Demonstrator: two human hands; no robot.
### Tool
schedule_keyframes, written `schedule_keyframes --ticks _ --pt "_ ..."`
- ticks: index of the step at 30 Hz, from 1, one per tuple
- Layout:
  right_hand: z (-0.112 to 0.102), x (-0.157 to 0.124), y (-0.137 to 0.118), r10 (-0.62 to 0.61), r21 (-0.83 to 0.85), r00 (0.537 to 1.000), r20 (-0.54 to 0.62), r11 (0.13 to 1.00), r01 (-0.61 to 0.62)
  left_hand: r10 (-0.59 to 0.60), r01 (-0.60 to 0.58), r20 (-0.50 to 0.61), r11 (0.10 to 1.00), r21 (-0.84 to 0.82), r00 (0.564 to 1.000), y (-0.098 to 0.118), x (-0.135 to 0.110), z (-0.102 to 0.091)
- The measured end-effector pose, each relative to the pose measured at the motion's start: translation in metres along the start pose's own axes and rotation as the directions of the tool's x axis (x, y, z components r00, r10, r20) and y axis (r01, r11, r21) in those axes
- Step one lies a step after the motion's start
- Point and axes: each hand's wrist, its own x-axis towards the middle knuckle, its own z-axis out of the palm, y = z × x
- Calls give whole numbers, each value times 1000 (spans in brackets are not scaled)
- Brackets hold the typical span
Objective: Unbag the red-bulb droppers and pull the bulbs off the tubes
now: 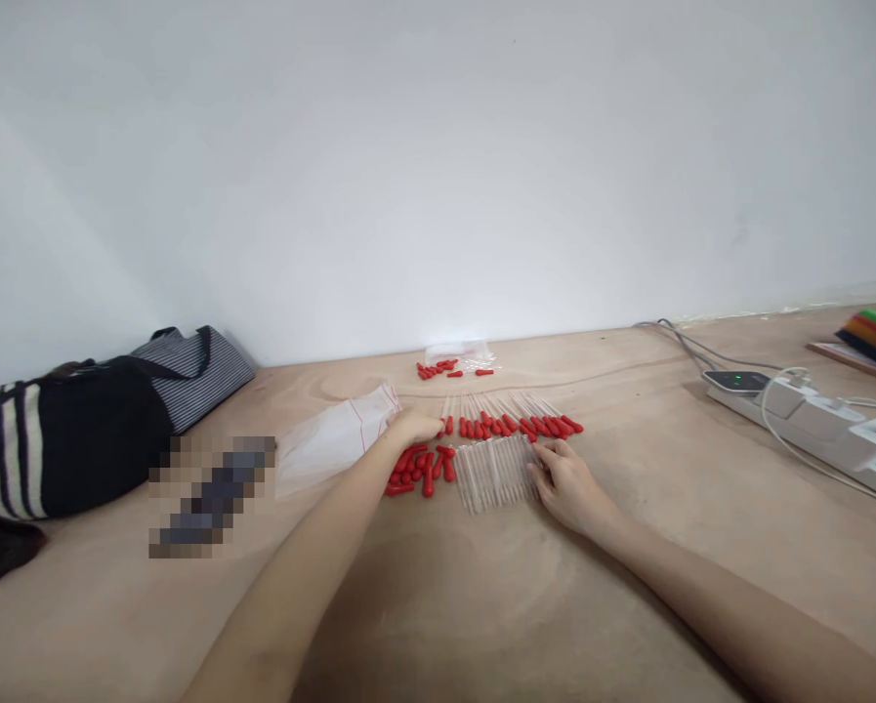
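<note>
My left hand (412,427) reaches over a loose heap of red rubber caps (419,469), its fingers curled at the heap's far edge; what they pinch is hidden. My right hand (565,480) rests on the wooden table (481,605), its fingertips touching the right end of a row of clear glass tubes (496,471). Behind these lies a row of tubes fitted with red caps (515,422). A clear plastic bag (335,436) lies just left of my left hand.
More red caps (444,369) lie by a small clear bag (459,353) near the wall. A striped dark bag (93,420) sits at the left. A white power strip with cables (811,415) and coloured sheets (873,337) occupy the right. A blurred-out object (210,493) lies left of centre.
</note>
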Motion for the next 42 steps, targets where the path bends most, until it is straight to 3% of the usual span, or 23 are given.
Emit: schedule_keyframes --ticks 3,6,11,13,16,20,24,29,32,37,39,42 --pt "-4 1 4 12 2 1000 -9 1000 -12 31 -23 -85 995 96 996 0 -16 -12" --pt "-9 8 8 -2 -16 998 -63 1000 1 148 -124 -142 978 167 979 -2 -37 -20" --pt "-13 27 -10 -153 -78 982 -114 986 144 339 -296 -150 922 250 929 -7 -64 -17" --pt "-11 32 -24 -244 -157 964 -107 961 226 486 -432 -158 856 283 860 -7 -72 -12" --pt "-5 34 -40 -390 -240 918 -74 900 364 677 -601 -179 724 339 714 -6 -84 -2" --pt "5 30 -43 -464 -237 881 -92 869 433 753 -665 -258 656 356 605 -7 -95 14" --pt "10 22 -40 -476 -220 875 -87 866 449 752 -700 -389 650 296 533 -11 -98 30" --pt "10 16 -41 -532 -234 843 -77 832 503 730 -715 -463 652 251 503 -19 -102 41" --pt "9 13 -42 -569 -227 821 -48 806 546 736 -710 -462 649 273 495 -20 -107 44" --pt "5 11 -41 -571 -194 820 -45 810 553 755 -704 -454 634 320 474 -19 -112 44" --pt "-1 11 -36 -555 -181 830 -57 823 538 746 -699 -475 640 319 466 -22 -113 43" --pt "-14 12 -21 -451 -150 887 -97 888 435 682 -676 -562 686 269 468 -29 -111 38"
